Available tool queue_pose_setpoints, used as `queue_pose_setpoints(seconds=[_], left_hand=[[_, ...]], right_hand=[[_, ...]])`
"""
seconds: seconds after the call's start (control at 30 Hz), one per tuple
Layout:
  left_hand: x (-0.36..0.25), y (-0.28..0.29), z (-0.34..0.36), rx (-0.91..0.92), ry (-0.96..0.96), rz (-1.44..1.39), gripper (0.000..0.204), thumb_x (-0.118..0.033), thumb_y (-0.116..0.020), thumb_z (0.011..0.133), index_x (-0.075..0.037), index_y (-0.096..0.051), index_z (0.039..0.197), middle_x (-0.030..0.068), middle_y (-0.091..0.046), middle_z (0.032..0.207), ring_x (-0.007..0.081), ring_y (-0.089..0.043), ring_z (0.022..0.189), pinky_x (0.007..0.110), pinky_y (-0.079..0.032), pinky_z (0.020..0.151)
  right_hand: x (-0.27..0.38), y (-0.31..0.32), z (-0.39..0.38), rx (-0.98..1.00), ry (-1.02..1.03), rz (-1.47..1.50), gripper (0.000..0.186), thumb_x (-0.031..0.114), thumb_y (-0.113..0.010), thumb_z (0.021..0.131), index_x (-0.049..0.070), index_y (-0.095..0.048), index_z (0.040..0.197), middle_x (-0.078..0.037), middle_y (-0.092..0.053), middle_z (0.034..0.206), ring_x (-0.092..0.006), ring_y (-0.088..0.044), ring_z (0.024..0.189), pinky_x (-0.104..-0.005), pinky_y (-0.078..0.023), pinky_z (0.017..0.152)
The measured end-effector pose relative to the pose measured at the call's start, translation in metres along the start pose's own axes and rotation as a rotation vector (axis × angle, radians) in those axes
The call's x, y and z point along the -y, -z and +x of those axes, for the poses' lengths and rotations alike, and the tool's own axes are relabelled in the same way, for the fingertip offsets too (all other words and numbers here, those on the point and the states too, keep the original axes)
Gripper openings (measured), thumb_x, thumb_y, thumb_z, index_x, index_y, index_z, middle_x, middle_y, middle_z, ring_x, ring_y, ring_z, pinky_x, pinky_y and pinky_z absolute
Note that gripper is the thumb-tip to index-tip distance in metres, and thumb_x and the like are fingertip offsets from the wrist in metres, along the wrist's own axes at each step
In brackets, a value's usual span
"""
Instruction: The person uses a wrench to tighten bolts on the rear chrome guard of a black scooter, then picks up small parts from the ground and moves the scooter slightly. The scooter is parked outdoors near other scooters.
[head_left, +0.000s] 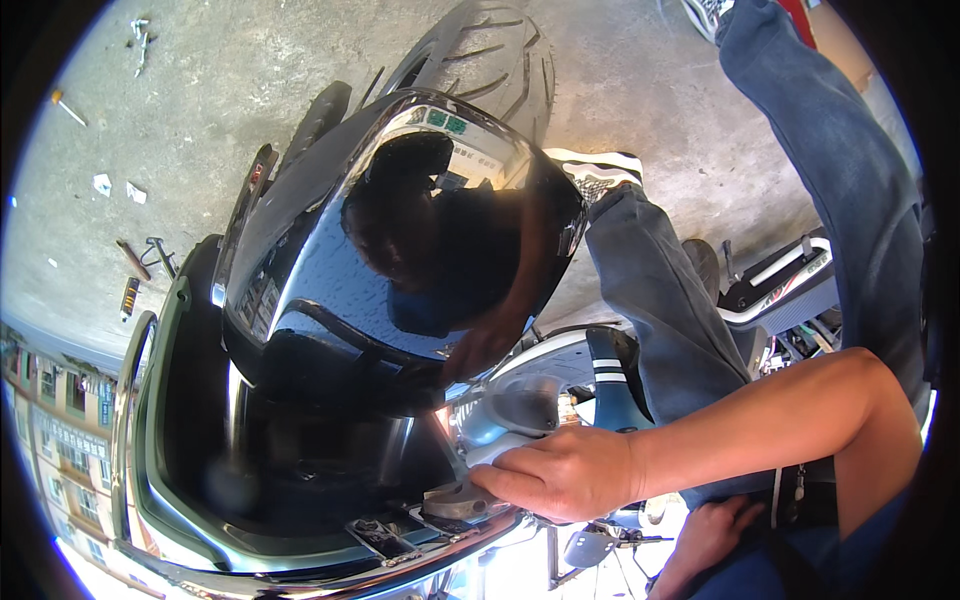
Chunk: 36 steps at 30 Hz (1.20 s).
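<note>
My right hand (pixel 565 475) is closed, its fingers curled down at the rim of a dark hollow case (pixel 300 480) and gripping a grey metal bracket (pixel 455 502). What lies under the palm is hidden. Beside that bracket, a small metal hinge plate (pixel 382 540) sits on the rim. A large glossy black panel (pixel 330 270), reflecting a person and buildings, stands above the hollow. My left hand (pixel 712 540) is low near my waist, fingers apart against dark clothing, holding nothing that I can see. Grey-blue rounded parts (pixel 510 410) lie just beyond my right hand.
A treaded tyre (pixel 500 70) rests on the concrete floor (pixel 220 90) beyond the panel. Jeans-clad legs (pixel 660 290) stand at the right, near a white-and-black vehicle part (pixel 780 285). A yellow-handled screwdriver (pixel 68 106) and other small tools (pixel 160 255) lie at the left.
</note>
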<state>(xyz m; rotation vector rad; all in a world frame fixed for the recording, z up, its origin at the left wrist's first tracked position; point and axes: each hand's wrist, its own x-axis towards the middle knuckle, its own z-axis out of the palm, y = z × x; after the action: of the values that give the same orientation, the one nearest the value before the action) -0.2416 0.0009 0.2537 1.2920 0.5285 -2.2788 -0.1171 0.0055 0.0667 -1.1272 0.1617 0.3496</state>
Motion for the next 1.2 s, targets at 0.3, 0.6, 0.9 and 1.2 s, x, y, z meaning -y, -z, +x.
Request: queue_pose_setpoints(seconds=[0.3, 0.6, 0.9, 1.2], left_hand=[[0.002, 0.000, 0.000, 0.010, 0.015, 0.008, 0.031, -0.036, -0.065, 0.102, -0.006, -0.070, 0.094, 0.0247, -0.069, 0.077, 0.0471, -0.068, 0.075, 0.055, -0.054, 0.068], [0.002, 0.000, 0.001, 0.002, 0.003, 0.003, 0.032, -0.035, -0.064, 0.102, -0.005, -0.069, 0.092, 0.0252, -0.069, 0.076, 0.0474, -0.068, 0.074, 0.056, -0.054, 0.068], [0.004, -0.001, 0.002, 0.009, -0.005, 0.027, 0.032, -0.036, -0.064, 0.102, -0.006, -0.070, 0.092, 0.0255, -0.069, 0.077, 0.0478, -0.068, 0.075, 0.056, -0.055, 0.069], [-0.001, 0.004, 0.002, 0.014, -0.006, 0.010, 0.032, -0.035, -0.064, 0.102, -0.005, -0.069, 0.091, 0.0256, -0.070, 0.078, 0.0475, -0.068, 0.075, 0.056, -0.055, 0.069]], right_hand=[[-0.007, 0.003, -0.002, -0.006, 0.074, -0.050, 0.043, 0.010, -0.069, 0.089, -0.009, -0.059, 0.126, -0.011, -0.067, 0.076, -0.0255, -0.072, 0.068, -0.0334, -0.057, 0.052], [0.001, 0.000, -0.001, -0.014, 0.032, -0.074, 0.027, 0.012, -0.070, 0.095, -0.006, -0.067, 0.116, -0.014, -0.074, 0.086, -0.0238, -0.076, 0.070, -0.0298, -0.061, 0.056], [-0.003, -0.008, 0.006, 0.022, -0.005, 0.032, 0.028, 0.024, -0.069, 0.097, 0.001, -0.061, 0.111, -0.012, -0.065, 0.079, -0.0279, -0.071, 0.067, -0.0351, -0.058, 0.054], [-0.008, 0.001, 0.008, 0.050, 0.030, 0.154, 0.040, 0.018, -0.069, 0.097, -0.008, -0.060, 0.126, -0.015, -0.067, 0.078, -0.0297, -0.072, 0.068, -0.0363, -0.058, 0.055]])
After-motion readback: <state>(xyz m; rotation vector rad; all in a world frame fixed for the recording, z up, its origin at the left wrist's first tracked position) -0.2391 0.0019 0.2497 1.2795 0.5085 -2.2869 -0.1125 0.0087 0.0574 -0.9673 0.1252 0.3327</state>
